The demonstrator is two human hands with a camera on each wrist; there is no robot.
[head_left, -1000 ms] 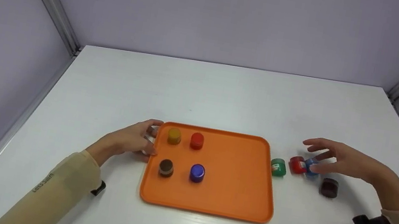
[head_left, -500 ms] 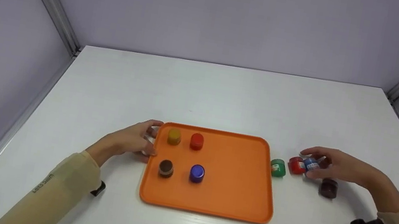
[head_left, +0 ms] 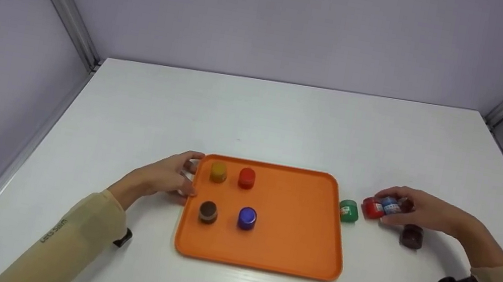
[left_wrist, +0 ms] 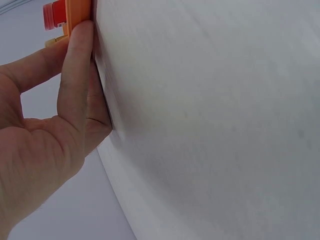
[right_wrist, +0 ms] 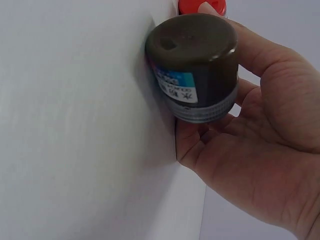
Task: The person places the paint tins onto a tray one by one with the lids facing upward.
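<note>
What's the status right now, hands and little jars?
Right hand grips blue jar beside red jar. Left hand rests at orange tray edge. Green jar sits between.

A green jar (head_left: 348, 211) lies right of centre on the white table (head_left: 286, 116), with a dark jar (head_left: 411, 237) farther right and lilac walls (head_left: 271, 22) filling the upper frame.
</note>
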